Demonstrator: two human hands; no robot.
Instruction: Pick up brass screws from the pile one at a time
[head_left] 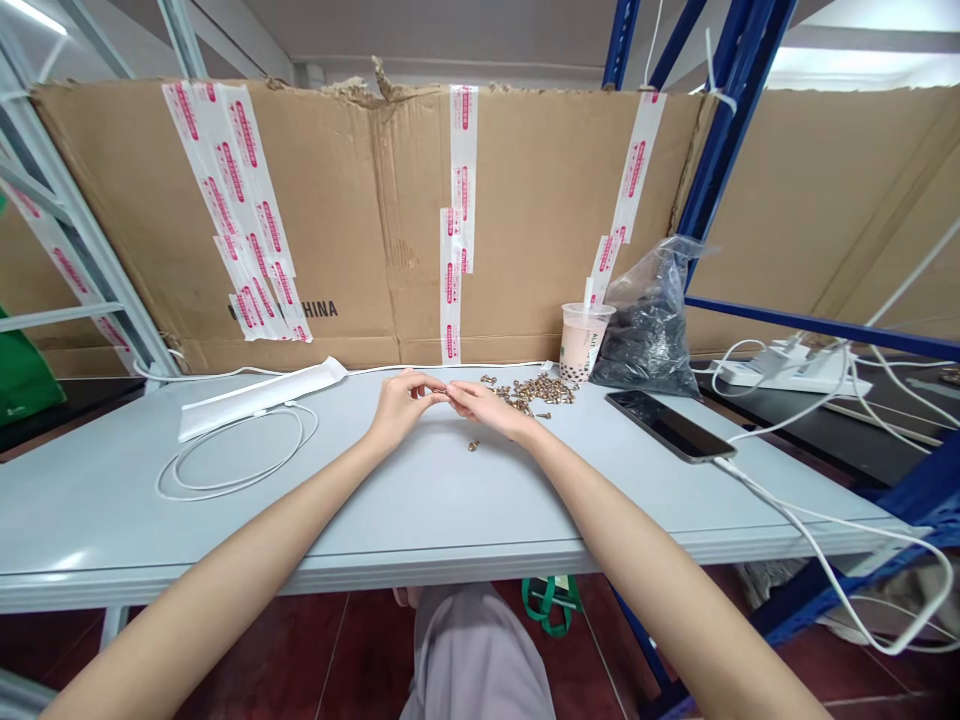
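My left hand (406,405) and my right hand (482,405) meet fingertip to fingertip above the middle of the grey table (450,500). Both are closed in a pinch around something small between them, mostly hidden by the fingers. Just behind and to the right of my right hand lies a loose pile of small brass-coloured metal pieces (551,388); their exact kind is too small to make out. One single brass-coloured piece (473,446) lies apart, nearer to me, below the hands.
Right of the pile stand a bubble tea cup (581,345) and a clear bag of dark items (651,335). A phone (667,425) with a white cable lies at right. On the left are a long white packet (262,398) and a coiled cable (232,460). Cardboard (322,220) walls the back.
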